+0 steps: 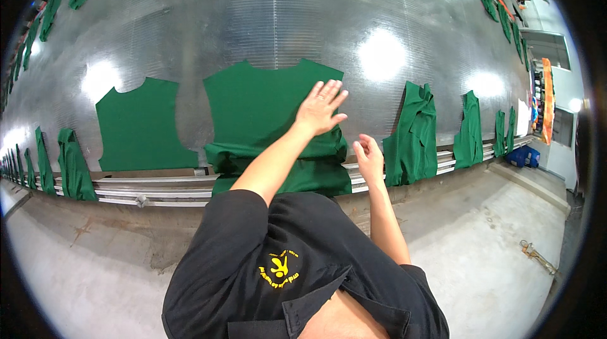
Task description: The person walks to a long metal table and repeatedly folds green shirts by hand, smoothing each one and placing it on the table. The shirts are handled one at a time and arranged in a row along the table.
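A green cut fabric panel (261, 102) with a curved neckline lies on the grey table in front of me. Its top part is flat, while its lower part is bunched in folds and hangs over the table's edge rails. My left hand (318, 107) rests on the panel's right side, palm down and fingers spread, with nothing gripped. Just right of the panel, above the table's edge, is my right hand (369, 154), its fingers slightly bent and apart, holding nothing. To the left, a second green panel (140, 125) lies flat.
Crumpled green fabric pieces (417, 135) lie right of my right hand, with narrower ones (469, 130) farther along. More green pieces (73, 163) line the left edge. Metal rails (156, 192) run along the near edge of the table (303, 16). Blue bundles (521, 156) sit at the far right.
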The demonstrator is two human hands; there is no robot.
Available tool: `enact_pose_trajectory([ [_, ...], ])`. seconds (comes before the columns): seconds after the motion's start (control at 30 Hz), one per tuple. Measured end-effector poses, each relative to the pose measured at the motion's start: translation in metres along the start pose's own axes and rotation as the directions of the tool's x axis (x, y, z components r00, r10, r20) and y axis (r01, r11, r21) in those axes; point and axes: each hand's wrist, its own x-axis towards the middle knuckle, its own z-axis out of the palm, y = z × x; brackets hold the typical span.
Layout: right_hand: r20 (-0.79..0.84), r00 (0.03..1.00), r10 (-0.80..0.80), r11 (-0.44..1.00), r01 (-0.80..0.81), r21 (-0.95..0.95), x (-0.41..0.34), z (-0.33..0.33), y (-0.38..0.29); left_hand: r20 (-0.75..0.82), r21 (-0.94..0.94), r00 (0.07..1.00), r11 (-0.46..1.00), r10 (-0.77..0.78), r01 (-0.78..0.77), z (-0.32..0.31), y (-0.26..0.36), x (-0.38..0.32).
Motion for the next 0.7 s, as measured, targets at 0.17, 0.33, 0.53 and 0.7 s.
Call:
enact_pose_trajectory([
  [0.17,-0.070,0.998,-0.009,0.997,0.004,-0.073,-0.059,-0.027,0.031,-0.138,0.299,0.902,0.851,-0.409,0.432,-0.090,-0.092,-0.068],
  [0.33,-0.068,0.900,-0.430,0.877,0.399,-0.269,-0.089,-0.007,0.041,-0.206,0.300,0.835,0.779,-0.511,0.551,-0.114,-0.115,-0.206],
  [0.53,0.193,0.806,-0.560,0.731,0.590,-0.342,-0.118,0.001,0.030,-0.109,-0.096,0.909,0.915,-0.402,0.393,-0.154,0.001,-0.326],
  [0.7,0.313,0.696,-0.646,0.616,0.718,-0.323,-0.121,-0.008,0.053,-0.088,0.025,0.924,0.926,-0.373,0.376,-0.137,0.022,-0.385],
])
